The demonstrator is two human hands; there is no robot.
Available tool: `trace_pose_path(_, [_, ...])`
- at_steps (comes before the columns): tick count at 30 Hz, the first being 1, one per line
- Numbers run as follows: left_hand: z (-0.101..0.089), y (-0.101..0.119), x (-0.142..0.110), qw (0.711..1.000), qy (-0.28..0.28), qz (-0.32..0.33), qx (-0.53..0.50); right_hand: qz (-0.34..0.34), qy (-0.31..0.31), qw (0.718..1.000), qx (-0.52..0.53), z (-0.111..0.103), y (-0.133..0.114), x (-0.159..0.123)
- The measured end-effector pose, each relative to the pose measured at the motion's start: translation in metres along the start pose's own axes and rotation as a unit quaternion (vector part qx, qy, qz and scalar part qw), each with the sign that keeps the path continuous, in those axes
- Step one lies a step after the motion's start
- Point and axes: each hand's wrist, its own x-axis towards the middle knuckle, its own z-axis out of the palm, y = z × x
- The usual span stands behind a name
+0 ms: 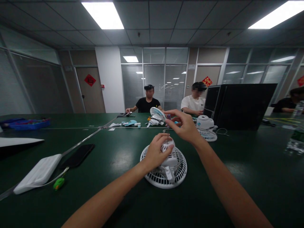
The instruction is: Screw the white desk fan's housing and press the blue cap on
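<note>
Over the fan [171,160], the screwdriver [168,117] stands upright, tip down.

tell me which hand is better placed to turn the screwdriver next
Right, most likely: the right hand has its fingers around the screwdriver, above the white fan, while the left hand is occupied gripping the fan's housing.

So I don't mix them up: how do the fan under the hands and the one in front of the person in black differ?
Pose: the near fan lies flat, grille down on the table; the far fan has its grille tilted up.
Colour: the near fan shows no blue; the far fan's grille shows light blue.
Apparent size: the near fan looks larger than the far fan.
Both have white grilles.
</note>
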Motion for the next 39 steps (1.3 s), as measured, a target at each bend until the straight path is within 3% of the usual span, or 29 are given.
trace_pose_path(4, [0.0,-0.001,0.0,1.0,-0.001,0.0,0.002,0.012,-0.021,0.999,0.028,0.0,0.003,-0.001])
trace_pose_path(21, [0.0,0.0,0.0,1.0,-0.001,-0.002,-0.003,0.002,0.047,0.998,-0.037,0.001,0.013,0.003])
trace_pose_path(32, [0.002,-0.001,0.001,1.0,0.004,0.006,-0.005,-0.035,0.035,0.995,-0.083,0.003,0.003,0.001])
trace_pose_path(36, [0.003,-0.003,0.001,1.0,0.008,0.018,-0.005,-0.034,-0.001,0.999,-0.035,0.002,-0.002,-0.001])
trace_pose_path(39, [0.002,-0.002,0.001,1.0,0.01,0.019,-0.005,-0.033,0.01,0.999,-0.038,0.003,0.0,-0.001])
